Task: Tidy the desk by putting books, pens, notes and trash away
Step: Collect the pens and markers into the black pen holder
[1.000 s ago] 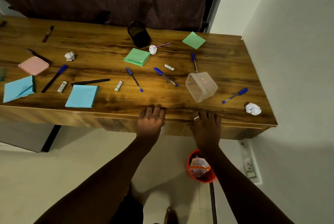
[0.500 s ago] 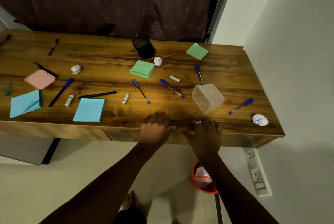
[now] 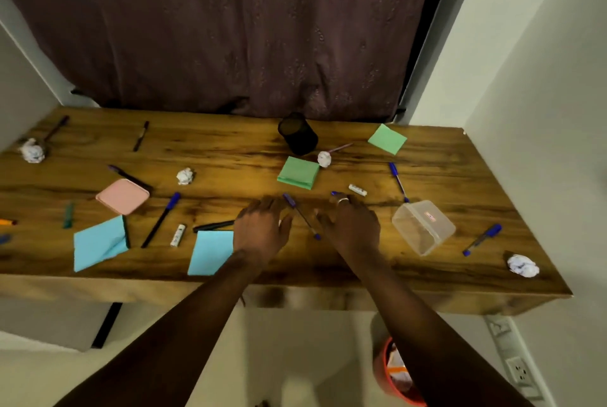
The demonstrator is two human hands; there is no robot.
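A wooden desk point(image 3: 427, 176) is littered with pens, note pads and paper balls. My left hand point(image 3: 261, 229) hovers palm down over the desk, fingers spread, covering part of a blue note pad point(image 3: 208, 252). My right hand point(image 3: 349, 226) is beside it, fingers apart, over another blue pen whose tip shows at its fingers. A blue pen point(image 3: 300, 214) lies between the two hands. A green pad point(image 3: 299, 173), a paper ball point(image 3: 324, 158) and a black pen cup point(image 3: 298, 133) sit just beyond. Neither hand holds anything.
A clear plastic tub point(image 3: 423, 226) lies tipped at the right, with a blue pen point(image 3: 481, 239) and paper ball point(image 3: 523, 265) beyond it. A pink lid point(image 3: 122, 196), blue paper point(image 3: 98, 242) and more pens lie left. An orange bin point(image 3: 391, 373) stands on the floor.
Both hands left the desk's front edge and moved forward over the desktop to the blue pens. The camera tilted up, bringing more of the desk into view.
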